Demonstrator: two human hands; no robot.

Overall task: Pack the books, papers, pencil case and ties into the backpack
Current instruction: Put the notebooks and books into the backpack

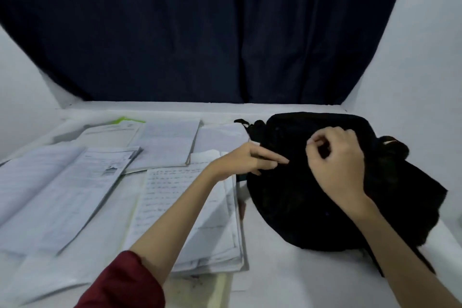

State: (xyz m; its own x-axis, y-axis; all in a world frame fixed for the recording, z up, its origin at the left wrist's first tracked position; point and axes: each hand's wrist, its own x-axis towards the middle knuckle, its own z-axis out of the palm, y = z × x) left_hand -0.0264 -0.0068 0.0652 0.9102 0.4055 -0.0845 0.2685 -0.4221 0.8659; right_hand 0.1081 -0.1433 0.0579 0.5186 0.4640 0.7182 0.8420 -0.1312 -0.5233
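A black backpack (300, 195) lies on the white table at the right. My left hand (250, 160) rests at its left edge with straight fingers pointing onto the fabric. My right hand (337, 160) sits on top of the backpack, thumb and forefinger pinching something small there, likely a zipper pull. A thick stack of handwritten papers (175, 197) lies under my left forearm. An open book (57, 190) lies at the left, and a closed notebook (167, 142) sits behind the stack. No pencil case or ties are visible.
More sheets (110, 130) with a green-edged folder (125, 120) lie at the back left of the table (300, 282). A dark blue curtain (200, 32) hangs behind the table, with white walls on both sides.
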